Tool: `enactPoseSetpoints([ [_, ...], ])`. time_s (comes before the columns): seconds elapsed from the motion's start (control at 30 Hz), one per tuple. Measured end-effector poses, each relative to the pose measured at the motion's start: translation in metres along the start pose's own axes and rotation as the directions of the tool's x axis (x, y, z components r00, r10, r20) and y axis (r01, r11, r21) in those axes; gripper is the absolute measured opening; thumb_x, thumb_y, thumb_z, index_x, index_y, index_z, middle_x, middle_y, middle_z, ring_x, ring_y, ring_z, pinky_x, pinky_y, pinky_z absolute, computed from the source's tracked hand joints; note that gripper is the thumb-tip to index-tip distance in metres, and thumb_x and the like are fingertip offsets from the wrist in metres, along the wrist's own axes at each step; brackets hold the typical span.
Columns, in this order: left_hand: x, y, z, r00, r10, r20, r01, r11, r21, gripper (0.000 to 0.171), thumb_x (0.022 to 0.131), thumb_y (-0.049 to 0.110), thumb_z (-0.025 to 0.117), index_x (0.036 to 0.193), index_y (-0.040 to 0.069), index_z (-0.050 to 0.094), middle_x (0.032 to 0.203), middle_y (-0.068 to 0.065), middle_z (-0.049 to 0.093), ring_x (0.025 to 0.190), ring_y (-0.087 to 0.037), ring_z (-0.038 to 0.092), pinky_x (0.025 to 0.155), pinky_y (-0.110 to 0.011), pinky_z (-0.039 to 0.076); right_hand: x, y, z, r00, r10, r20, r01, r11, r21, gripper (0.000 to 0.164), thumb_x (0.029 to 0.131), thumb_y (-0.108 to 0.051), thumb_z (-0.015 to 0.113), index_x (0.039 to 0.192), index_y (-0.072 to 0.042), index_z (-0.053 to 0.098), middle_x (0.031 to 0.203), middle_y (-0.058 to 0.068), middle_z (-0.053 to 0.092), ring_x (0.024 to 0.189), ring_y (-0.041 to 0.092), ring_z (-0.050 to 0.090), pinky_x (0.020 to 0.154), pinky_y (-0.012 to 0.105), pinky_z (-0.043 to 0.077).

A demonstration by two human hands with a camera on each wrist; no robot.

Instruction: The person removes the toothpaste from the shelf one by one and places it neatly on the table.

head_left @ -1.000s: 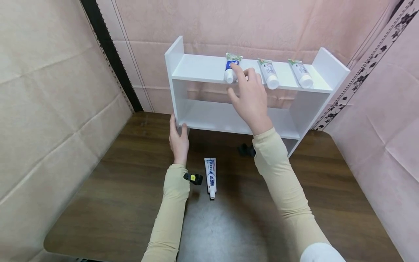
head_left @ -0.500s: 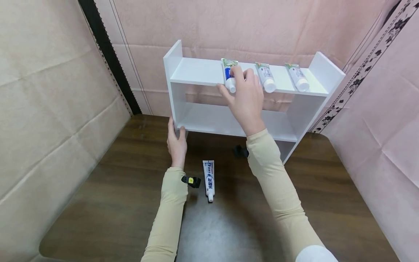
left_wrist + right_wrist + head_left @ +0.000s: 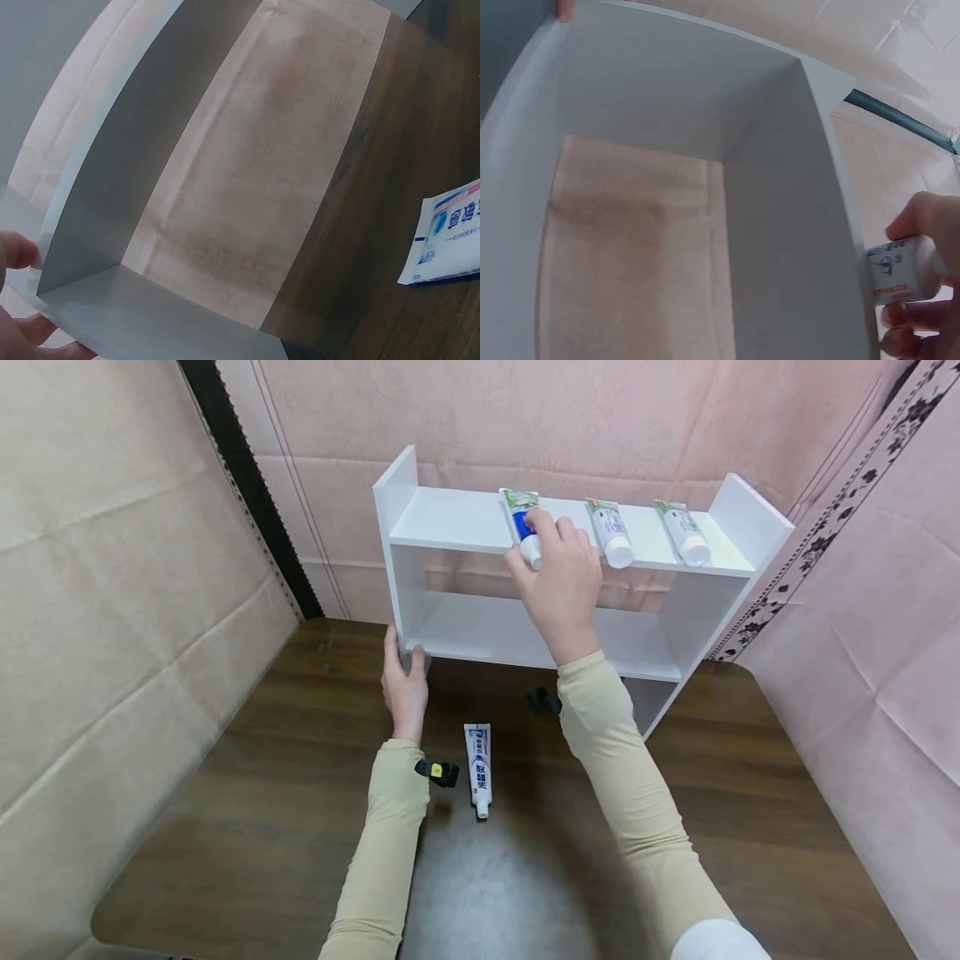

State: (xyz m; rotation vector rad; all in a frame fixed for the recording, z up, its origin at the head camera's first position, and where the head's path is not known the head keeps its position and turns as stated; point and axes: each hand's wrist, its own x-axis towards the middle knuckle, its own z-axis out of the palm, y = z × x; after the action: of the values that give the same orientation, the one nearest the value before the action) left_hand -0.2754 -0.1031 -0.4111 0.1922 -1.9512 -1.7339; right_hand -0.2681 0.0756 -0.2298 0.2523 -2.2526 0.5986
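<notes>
A white two-tier shelf [image 3: 453,518] stands on the table, and my left hand [image 3: 405,697] grips its lower left side, thumb at the front edge and fingers along the outside. At the top board, my right hand [image 3: 562,585] pinches a toothpaste tube [image 3: 517,508] with a green and blue print and a white cap. This tube lies slanted, its cap end at the board's front edge. In the right wrist view, thumb and fingers sit on opposite sides of the tube [image 3: 897,274]. To its right lie two more tubes, a middle tube [image 3: 611,533] and a right-hand tube [image 3: 684,533].
Another toothpaste tube [image 3: 478,768], white and blue, lies on the brown wooden table [image 3: 247,827] in front of the shelf, between the forearms. The shelf's lower board [image 3: 480,625] bears nothing visible. Pale cloth [image 3: 487,418] hangs behind and on both sides.
The right hand has shifted the blue-printed tube leftward along the top board and turned it, top end to the left. The left hand keeps its grip on the shelf.
</notes>
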Motion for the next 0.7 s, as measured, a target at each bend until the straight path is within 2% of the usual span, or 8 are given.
enactPoseSetpoints([
  [0.17,0.000,-0.002,0.002,1.000,0.015,-0.009,-0.015,1.000,-0.011,0.053,0.100,0.028,0.051,0.145,0.050,0.033,0.148,0.005,0.046,0.134,-0.022,0.046,0.105,-0.055,0.040,-0.003,0.003,0.002,0.998,-0.013,-0.062,0.016,0.999,0.046,0.033,0.092,-0.029,0.056,0.119,-0.012,0.065,0.103,0.015,0.068,0.091,0.029,0.060,0.078,0.039,0.047],
  [0.4,-0.001,-0.003,0.002,1.000,0.020,-0.010,-0.020,1.000,0.005,0.053,0.100,0.028,0.051,0.145,0.050,0.032,0.149,0.007,0.045,0.134,-0.021,0.046,0.106,-0.054,0.039,-0.007,0.005,0.003,0.997,0.003,-0.072,0.005,0.994,0.106,0.033,0.092,-0.027,0.056,0.120,-0.011,0.065,0.104,0.016,0.069,0.087,0.029,0.062,0.072,0.038,0.047],
  [0.7,-0.001,-0.003,0.002,1.000,0.027,-0.011,-0.027,1.000,0.002,0.053,0.100,0.029,0.051,0.146,0.048,0.032,0.150,0.007,0.044,0.135,-0.021,0.045,0.107,-0.055,0.039,-0.016,0.007,0.000,0.994,-0.016,-0.111,0.041,0.973,0.226,0.033,0.091,-0.022,0.058,0.117,-0.004,0.064,0.118,0.013,0.070,0.096,0.026,0.066,0.079,0.037,0.053],
])
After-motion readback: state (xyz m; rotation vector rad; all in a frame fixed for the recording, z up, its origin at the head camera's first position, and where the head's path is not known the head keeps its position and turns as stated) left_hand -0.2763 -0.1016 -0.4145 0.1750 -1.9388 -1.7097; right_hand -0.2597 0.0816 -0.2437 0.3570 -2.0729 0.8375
